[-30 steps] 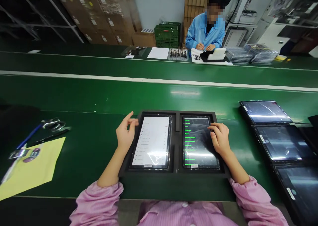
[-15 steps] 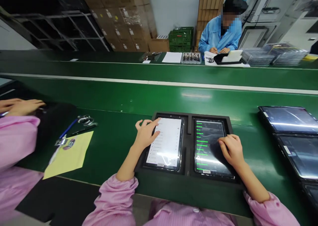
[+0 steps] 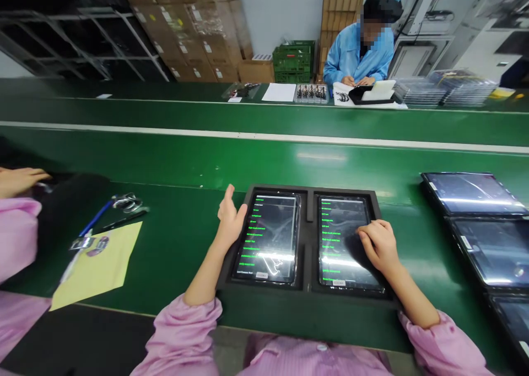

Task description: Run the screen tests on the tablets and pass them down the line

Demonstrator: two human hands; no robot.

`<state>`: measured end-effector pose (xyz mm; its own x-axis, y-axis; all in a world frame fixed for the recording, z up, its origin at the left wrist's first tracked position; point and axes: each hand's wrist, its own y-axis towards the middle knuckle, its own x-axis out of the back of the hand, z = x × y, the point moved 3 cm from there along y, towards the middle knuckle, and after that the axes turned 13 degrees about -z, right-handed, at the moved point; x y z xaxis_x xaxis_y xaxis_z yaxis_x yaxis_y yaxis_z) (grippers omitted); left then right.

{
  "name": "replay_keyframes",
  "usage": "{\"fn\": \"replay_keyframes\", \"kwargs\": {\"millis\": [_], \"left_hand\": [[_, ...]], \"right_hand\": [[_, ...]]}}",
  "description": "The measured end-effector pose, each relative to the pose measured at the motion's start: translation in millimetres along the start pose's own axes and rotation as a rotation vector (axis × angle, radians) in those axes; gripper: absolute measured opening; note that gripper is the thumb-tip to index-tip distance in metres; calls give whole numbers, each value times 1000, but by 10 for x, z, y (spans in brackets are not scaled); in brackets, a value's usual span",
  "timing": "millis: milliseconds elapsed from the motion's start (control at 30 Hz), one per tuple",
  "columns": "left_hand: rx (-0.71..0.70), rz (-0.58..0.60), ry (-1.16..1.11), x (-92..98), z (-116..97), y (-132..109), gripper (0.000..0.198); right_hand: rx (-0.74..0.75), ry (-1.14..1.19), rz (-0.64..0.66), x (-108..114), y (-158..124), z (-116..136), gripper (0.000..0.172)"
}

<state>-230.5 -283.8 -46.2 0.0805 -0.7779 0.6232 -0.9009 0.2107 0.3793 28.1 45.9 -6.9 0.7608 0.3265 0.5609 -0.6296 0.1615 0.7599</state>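
Observation:
Two tablets lie side by side in a black foam tray [image 3: 306, 266]. Dark screens with lists of green text show on both the left tablet [image 3: 268, 238] and the right tablet [image 3: 345, 241]. My left hand [image 3: 231, 216] is beside the tray's left edge, fingers stretched and thumb apart, holding nothing. Over the right edge of the right tablet is my right hand [image 3: 379, 245], its fingers curled in, with nothing visible in them. I cannot tell whether its fingertips touch the glass.
More tablets [image 3: 491, 249] sit in dark trays at the right. To the left are a yellow sheet [image 3: 101, 260], a pen [image 3: 122, 220] and a blue cord [image 3: 97, 217]. A neighbour's hand [image 3: 22, 181] is at far left. Across the green bench sits a person in blue [image 3: 359, 50].
My left hand has moved left off the left tablet, whose screen went from a white list to a dark one with green text. My right hand stays over the right tablet.

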Motion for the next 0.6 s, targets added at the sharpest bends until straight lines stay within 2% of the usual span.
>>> {"fn": "replay_keyframes", "kwargs": {"millis": [67, 167, 233, 333, 433, 600], "left_hand": [[50, 178, -121, 70, 76, -5, 94], [-3, 542, -143, 160, 112, -94, 112], [-67, 656, -82, 207, 104, -145, 116], [-127, 694, -25, 231, 75, -167, 112], [-167, 683, -8, 230, 50, -154, 108], [-206, 677, 29, 212, 41, -161, 103]], "right_hand": [[8, 30, 52, 19, -3, 16, 26], [57, 97, 100, 39, -5, 58, 26], [91, 136, 135, 27, -11, 84, 28], [145, 158, 231, -29, -36, 109, 37], [181, 120, 327, -82, -68, 114, 45], [220, 101, 378, -117, -93, 141, 46]]}}
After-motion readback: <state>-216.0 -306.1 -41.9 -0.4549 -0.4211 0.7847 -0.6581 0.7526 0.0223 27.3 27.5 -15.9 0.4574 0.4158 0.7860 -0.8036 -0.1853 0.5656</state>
